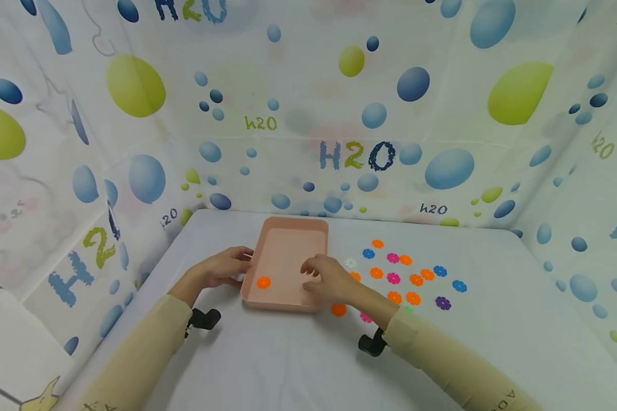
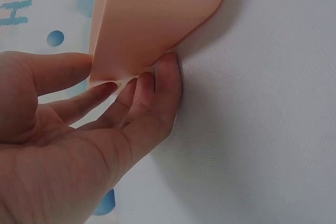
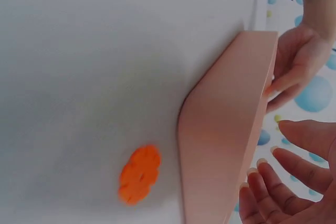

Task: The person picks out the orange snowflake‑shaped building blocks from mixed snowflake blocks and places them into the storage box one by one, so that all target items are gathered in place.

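A shallow pink tray [image 1: 290, 224] lies on the white-covered table, with one orange notched disc [image 1: 263, 282] inside near its front left corner. My left hand [image 1: 225, 267] holds the tray's left side; in the left wrist view its thumb meets the rim and the fingers [image 2: 168, 74] curl at the bottom edge. Over the right part of the tray hovers my right hand [image 1: 329, 279], fingers loosely bent and apart. Nothing shows between those fingers [image 3: 302, 169] in the right wrist view. An orange disc [image 3: 139, 174] lies on the table beside the tray wall.
Several small notched discs are scattered right of the tray, among them a purple one [image 1: 443, 303], a blue one [image 1: 459, 286] and a pink one [image 1: 393, 278]. Some sit partly behind my right forearm. A patterned curtain [image 1: 298, 114] encloses the table at the back and sides.
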`<state>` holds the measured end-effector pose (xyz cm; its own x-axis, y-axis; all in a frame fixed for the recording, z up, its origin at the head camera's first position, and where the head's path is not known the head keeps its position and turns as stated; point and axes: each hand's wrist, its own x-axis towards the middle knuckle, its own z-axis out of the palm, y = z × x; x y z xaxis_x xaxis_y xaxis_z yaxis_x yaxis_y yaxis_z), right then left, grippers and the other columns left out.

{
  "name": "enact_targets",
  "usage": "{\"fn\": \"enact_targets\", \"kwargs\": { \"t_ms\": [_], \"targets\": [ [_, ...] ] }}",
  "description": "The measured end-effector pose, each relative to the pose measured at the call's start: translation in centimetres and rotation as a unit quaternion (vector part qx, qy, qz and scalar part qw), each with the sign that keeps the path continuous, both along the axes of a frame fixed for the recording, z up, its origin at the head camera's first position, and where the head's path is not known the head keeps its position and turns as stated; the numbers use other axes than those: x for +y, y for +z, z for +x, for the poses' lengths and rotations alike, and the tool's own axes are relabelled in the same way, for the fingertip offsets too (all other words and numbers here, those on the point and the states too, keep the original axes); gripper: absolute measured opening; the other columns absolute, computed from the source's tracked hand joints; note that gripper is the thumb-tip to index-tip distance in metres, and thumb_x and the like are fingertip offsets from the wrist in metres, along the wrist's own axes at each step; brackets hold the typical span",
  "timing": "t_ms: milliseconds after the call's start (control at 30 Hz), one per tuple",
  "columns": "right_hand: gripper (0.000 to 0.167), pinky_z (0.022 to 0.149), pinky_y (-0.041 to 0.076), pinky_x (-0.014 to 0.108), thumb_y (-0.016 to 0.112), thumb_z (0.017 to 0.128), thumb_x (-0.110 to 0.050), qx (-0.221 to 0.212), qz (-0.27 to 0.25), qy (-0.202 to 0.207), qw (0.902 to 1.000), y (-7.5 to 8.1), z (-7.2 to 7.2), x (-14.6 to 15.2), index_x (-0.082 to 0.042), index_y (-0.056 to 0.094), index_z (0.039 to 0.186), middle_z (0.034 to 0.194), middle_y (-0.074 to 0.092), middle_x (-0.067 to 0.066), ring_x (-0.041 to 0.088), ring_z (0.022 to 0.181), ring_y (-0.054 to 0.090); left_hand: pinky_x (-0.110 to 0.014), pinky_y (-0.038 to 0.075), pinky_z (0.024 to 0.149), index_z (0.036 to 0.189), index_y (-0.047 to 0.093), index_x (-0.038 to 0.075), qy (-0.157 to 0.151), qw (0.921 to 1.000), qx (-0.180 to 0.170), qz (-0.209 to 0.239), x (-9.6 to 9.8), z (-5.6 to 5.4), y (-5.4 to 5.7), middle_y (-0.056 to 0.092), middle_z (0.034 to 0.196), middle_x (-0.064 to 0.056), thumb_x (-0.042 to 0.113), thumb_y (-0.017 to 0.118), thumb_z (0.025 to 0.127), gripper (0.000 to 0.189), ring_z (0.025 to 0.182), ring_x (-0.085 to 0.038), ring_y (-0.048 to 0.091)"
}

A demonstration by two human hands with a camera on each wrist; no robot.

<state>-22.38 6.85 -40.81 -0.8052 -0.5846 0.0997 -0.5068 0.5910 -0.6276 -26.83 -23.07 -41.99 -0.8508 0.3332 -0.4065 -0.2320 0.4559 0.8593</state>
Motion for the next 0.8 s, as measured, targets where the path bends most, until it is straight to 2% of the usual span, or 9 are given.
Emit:
{"fn": "enact_targets", "kwargs": {
  "t_ms": [233, 533, 667, 800],
  "targets": [
    [0.028, 0.088, 0.056, 0.04, 0.07, 0.095, -0.011, -0.004, 0.012, -0.013, 0.9998, 0.2, -0.1, 3.6, -0.001, 0.065, 0.121, 0.116, 0.063, 0.015, 0.03, 0.106, 0.06, -0.061, 0.047, 0.106, 0.155, 0.029, -0.003, 0.0, 1.0, 0.002, 0.002, -0.2, -0.1, -0.1, 0.03, 0.157, -0.029, 0.01, 0.052, 0.103, 0.058, 0.128, -0.04, 0.049],
    [0.034, 0.091, 0.055, 0.046, 0.071, 0.095, -0.011, 0.038, 0.024, -0.038, 0.9983, 0.7, -0.4, 9.5, -0.005, 0.063, 0.127, 0.121, 0.063, 0.012, 0.031, 0.107, 0.06, -0.06, 0.047, 0.105, 0.155, 0.03, -0.002, -0.005, 1.0, 0.0, 0.003, -0.2, -0.3, -0.4, 0.031, 0.157, -0.029, 0.012, 0.053, 0.104, 0.058, 0.129, -0.04, 0.048],
    [0.036, 0.09, 0.056, 0.052, 0.072, 0.094, -0.007, 0.068, 0.03, -0.043, 0.9963, 0.9, -0.8, 12.3, -0.002, 0.062, 0.128, 0.12, 0.063, 0.012, 0.036, 0.108, 0.06, -0.06, 0.047, 0.106, 0.155, 0.03, -0.003, -0.005, 1.0, 0.001, 0.003, -0.2, -0.4, -0.4, 0.031, 0.157, -0.029, 0.012, 0.053, 0.104, 0.058, 0.129, -0.04, 0.048],
    [0.038, 0.091, 0.056, 0.054, 0.073, 0.093, -0.006, 0.073, 0.038, -0.059, 0.9948, 0.8, -1.5, 14.7, -0.001, 0.061, 0.129, 0.121, 0.062, 0.015, 0.038, 0.108, 0.06, -0.06, 0.047, 0.105, 0.155, 0.029, -0.003, -0.003, 1.0, -0.003, -0.001, -0.2, -0.4, -0.2, 0.03, 0.157, -0.029, 0.011, 0.052, 0.103, 0.058, 0.131, -0.041, 0.047]
  ]
}}
